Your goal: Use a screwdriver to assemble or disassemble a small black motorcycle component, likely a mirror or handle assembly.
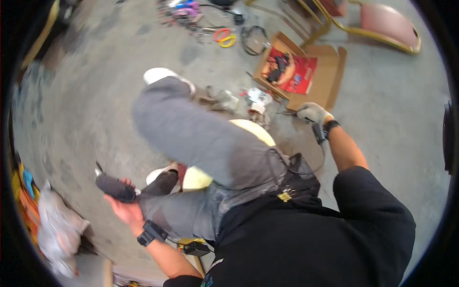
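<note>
l grip (125, 210) holds a dark oblong thing (114, 188) by the l leg (184, 215) — if loose, it could drop to the floor (71, 115); r grip (313, 113) (gloved) is closed on a thin tool (287, 113) near the cardboard box (331, 71) — tip might snag its edge w/ a careless swing.

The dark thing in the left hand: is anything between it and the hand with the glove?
Yes. Across the picture, a leg in grey trousers lies between the dark thing, in the left hand, and the gloved right hand. I can't tell from this view whether the hands are higher than the leg.
</note>
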`<state>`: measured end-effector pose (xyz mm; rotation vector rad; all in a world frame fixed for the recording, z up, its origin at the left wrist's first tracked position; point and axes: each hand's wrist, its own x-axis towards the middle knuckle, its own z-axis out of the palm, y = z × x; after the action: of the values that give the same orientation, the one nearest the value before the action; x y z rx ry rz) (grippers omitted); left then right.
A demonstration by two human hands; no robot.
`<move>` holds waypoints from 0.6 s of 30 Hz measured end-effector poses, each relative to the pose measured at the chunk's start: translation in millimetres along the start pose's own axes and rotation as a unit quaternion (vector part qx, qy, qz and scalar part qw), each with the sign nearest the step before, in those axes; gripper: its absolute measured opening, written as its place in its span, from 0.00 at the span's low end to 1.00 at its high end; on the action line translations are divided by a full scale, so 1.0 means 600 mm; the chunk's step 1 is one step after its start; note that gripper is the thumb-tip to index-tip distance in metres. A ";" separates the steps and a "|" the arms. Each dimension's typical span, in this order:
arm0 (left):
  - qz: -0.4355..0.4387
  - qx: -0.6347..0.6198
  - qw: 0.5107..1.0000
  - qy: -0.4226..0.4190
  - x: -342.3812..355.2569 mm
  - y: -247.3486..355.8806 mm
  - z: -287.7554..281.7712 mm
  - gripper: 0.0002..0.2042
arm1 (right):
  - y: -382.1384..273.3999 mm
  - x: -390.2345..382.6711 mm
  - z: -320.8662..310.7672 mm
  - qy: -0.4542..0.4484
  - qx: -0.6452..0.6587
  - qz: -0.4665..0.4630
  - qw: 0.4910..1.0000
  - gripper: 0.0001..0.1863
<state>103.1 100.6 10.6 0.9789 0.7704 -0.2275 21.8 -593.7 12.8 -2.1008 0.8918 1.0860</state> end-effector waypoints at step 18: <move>-0.121 0.199 0.972 -0.018 0.000 -0.026 0.139 0.29 | 0.289 0.053 0.267 -0.040 0.090 0.160 0.982 0.21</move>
<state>135.3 24.0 27.0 1.2535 0.8277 -0.6283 -171.2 -584.5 -126.7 -1.7932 1.2676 1.1910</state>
